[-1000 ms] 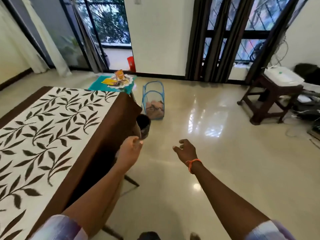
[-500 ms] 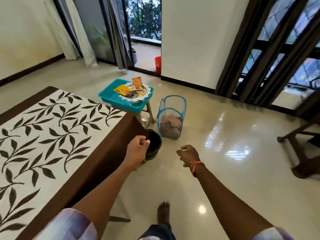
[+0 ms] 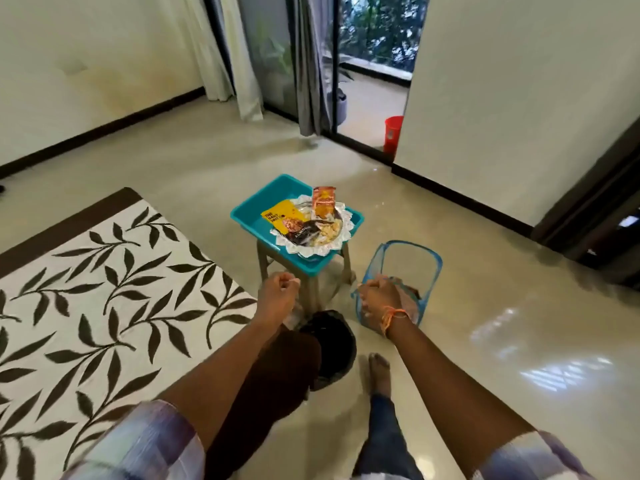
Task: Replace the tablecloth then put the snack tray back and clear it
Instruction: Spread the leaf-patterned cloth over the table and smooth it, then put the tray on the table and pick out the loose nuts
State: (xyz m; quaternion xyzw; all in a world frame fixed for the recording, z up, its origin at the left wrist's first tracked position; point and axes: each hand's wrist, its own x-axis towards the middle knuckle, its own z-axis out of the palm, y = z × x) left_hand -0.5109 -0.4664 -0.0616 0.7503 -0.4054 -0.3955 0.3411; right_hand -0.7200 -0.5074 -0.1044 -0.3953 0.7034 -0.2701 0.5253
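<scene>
A white tablecloth (image 3: 104, 306) with dark leaves and a brown border covers the table at the left. Beyond its corner a teal snack tray (image 3: 249, 211) sits on a small stool (image 3: 264, 259). The tray holds a white lacy plate (image 3: 311, 250) with a yellow packet (image 3: 280, 216), an orange packet (image 3: 323, 200) and loose snacks. My left hand (image 3: 278, 294) hovers just short of the stool, curled in a fist with nothing in it. To its right, my right hand (image 3: 381, 296) hangs with loosely curled fingers in front of the mesh basket, holding nothing.
A blue mesh basket (image 3: 417, 259) with cloth inside stands right of the stool. A black bin (image 3: 334, 341) sits on the floor by the table corner, near my foot (image 3: 379, 372). A red bucket (image 3: 393, 133) stands by the open glass door. Glossy floor spreads to the right.
I have walked toward the stool and turned left, so the tray, basket and bin are nearer. Both hands stay raised in front; the right hand's fingers have curled further.
</scene>
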